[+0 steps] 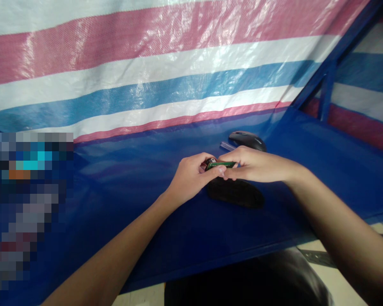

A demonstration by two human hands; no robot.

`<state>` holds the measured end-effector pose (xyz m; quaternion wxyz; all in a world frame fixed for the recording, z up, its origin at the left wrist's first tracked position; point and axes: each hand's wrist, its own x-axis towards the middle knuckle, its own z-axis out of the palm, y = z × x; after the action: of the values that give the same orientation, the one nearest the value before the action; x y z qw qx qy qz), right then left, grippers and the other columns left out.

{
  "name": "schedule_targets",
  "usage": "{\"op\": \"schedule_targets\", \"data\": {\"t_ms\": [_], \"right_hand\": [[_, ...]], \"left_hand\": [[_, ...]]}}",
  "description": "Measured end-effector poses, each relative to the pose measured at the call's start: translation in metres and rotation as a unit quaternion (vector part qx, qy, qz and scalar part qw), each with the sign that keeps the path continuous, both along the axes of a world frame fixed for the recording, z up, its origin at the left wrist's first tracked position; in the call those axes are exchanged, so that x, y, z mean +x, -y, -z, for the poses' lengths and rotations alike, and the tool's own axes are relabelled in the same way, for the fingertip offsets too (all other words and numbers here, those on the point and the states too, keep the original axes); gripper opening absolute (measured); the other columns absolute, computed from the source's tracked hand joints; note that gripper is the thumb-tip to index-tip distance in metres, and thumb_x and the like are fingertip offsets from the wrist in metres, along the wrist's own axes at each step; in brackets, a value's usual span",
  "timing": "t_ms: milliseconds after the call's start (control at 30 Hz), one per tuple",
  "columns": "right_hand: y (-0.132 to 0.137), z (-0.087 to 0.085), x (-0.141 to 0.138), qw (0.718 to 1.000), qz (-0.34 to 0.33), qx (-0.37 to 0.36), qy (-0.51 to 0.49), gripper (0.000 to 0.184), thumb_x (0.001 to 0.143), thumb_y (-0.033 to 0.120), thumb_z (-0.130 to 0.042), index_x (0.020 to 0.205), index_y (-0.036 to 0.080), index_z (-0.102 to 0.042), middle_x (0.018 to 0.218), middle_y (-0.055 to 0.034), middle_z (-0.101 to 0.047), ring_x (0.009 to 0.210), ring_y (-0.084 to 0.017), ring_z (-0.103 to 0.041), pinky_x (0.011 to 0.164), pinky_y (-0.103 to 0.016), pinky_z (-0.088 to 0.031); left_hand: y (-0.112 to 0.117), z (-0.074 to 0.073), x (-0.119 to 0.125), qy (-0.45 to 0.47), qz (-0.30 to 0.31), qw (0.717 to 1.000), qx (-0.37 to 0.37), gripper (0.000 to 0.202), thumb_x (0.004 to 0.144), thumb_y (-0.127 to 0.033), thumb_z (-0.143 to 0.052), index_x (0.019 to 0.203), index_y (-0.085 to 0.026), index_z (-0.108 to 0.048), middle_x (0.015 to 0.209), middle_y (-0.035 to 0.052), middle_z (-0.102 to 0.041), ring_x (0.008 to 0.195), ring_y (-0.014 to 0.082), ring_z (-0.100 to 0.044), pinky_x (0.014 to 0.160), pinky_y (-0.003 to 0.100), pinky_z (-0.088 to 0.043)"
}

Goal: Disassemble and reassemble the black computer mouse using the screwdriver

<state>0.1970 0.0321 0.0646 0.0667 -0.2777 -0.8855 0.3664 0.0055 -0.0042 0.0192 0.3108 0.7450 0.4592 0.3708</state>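
L. hand (193,173) and R. hand (258,165) (fingers curled) are gripping a green circuit bd. (222,165) over the tabletop (130,170). A blk. mouse (246,140) is lying nearby.

White glare breaks over the creases of the striped sheet (166,72) at the far side, easily the brightest thing from here. Below it the blue table (178,238) sits dim, with a soft sheen far off and deepening shade at the near edge. Beyond the blue frame (327,89) on the far right, it's gloomier. The left forearm (118,250) and right forearm (335,225) look stretched toward the edges. Fine detail on the green board (228,164) is soft, and coarse square blocks (28,208) hide the left.
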Motion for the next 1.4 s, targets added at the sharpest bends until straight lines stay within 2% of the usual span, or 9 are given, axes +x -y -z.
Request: {"op": "schedule_targets", "data": {"t_ms": [300,833,1167,1400], "right_hand": [[0.0011,-0.0010,-0.0010,1.000,0.004,0.000,0.004,0.026,0.088,0.035,-0.047,0.076,0.016,-0.059,0.066,0.0012,-0.057,0.063,-0.012,-0.056,0.068,-0.027,-0.042],[0.0019,-0.0010,-0.0004,1.000,0.007,-0.011,-0.008,0.023,0.087,0.033,-0.050,0.075,0.016,-0.059,0.064,0.0022,-0.055,0.062,-0.011,-0.054,0.067,-0.027,-0.042],[0.0012,0.0006,-0.0006,0.999,0.012,-0.028,-0.014,0.020,0.085,0.031,-0.051,0.078,0.015,-0.060,0.067,0.0009,-0.056,0.062,-0.011,-0.053,0.059,-0.024,-0.040],[0.0016,-0.0013,-0.0008,1.000,0.005,-0.016,-0.013,0.016,0.084,0.025,-0.050,0.075,0.015,-0.058,0.065,0.0028,-0.052,0.061,-0.010,-0.051,0.064,-0.024,-0.042]], "left_hand": [[0.0001,0.0005,-0.0003,0.000,-0.004,1.000,0.000,0.030,0.080,-0.044,-0.061,0.092,-0.017,-0.067,0.080,0.0004,-0.068,0.071,0.0127,-0.061,0.067,0.024,-0.045],[0.0008,-0.0002,0.0001,0.000,-0.002,1.000,-0.002,0.030,0.080,-0.044,-0.061,0.091,-0.017,-0.067,0.080,0.0004,-0.068,0.071,0.0128,-0.060,0.067,0.024,-0.045],[0.0001,-0.0002,0.0000,-0.006,-0.004,1.000,0.002,0.029,0.080,-0.043,-0.061,0.092,-0.018,-0.067,0.079,0.0002,-0.068,0.071,0.0130,-0.061,0.066,0.024,-0.045],[-0.0001,0.0004,0.0004,-0.005,-0.004,1.000,0.003,0.029,0.080,-0.043,-0.061,0.091,-0.017,-0.067,0.079,0.0003,-0.068,0.071,0.0129,-0.060,0.067,0.024,-0.045]]}}
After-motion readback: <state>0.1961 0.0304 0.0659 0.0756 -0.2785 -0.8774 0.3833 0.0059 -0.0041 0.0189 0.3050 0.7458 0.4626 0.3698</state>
